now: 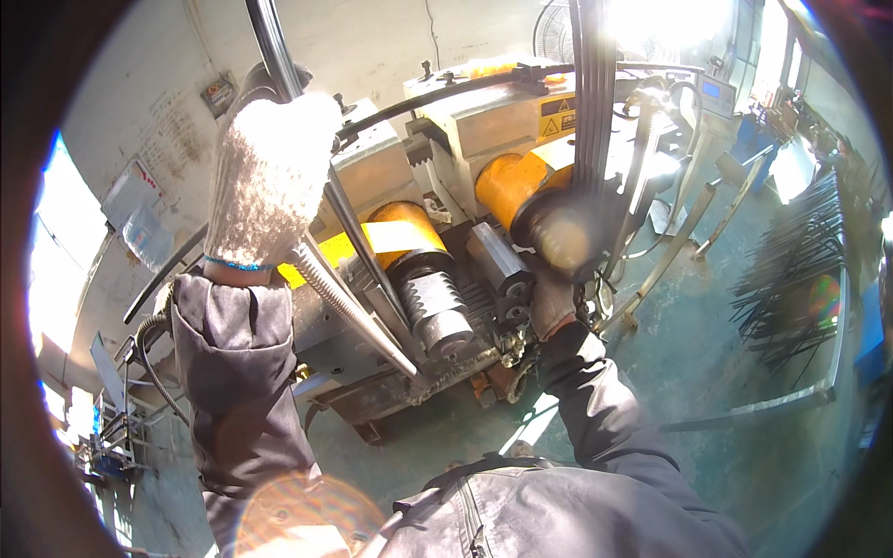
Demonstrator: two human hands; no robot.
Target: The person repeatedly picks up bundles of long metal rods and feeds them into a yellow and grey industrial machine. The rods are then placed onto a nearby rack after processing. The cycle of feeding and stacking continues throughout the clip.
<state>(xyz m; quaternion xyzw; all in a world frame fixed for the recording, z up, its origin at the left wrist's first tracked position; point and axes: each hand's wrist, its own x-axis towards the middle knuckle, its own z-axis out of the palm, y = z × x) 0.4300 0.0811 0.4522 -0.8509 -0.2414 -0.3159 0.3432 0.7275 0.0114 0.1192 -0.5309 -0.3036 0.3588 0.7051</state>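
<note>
My left hand (274, 167), in a pale knitted glove with a blue cuff edge, is raised at the left of the machine. Its fingers are closed round a long dark metal bar (273, 42) that slants down past a yellow-housed roller (402, 228). My right hand (553, 309), also gloved, is low beside the second yellow-housed roller (512, 191) and a grey metal block (499, 259). Its fingers are hidden behind machine parts, so what it touches does not show. Near the first roller's grooved grey end (439, 312) runs a ribbed flexible hose (339, 296).
A bundle of dark bars (593, 102) rises in front of the machine's right side. A control box with a blue screen (714, 95) stands at the back right. Many thin dark rods (791, 270) lie in a rack at the right. A fan (554, 33) is behind.
</note>
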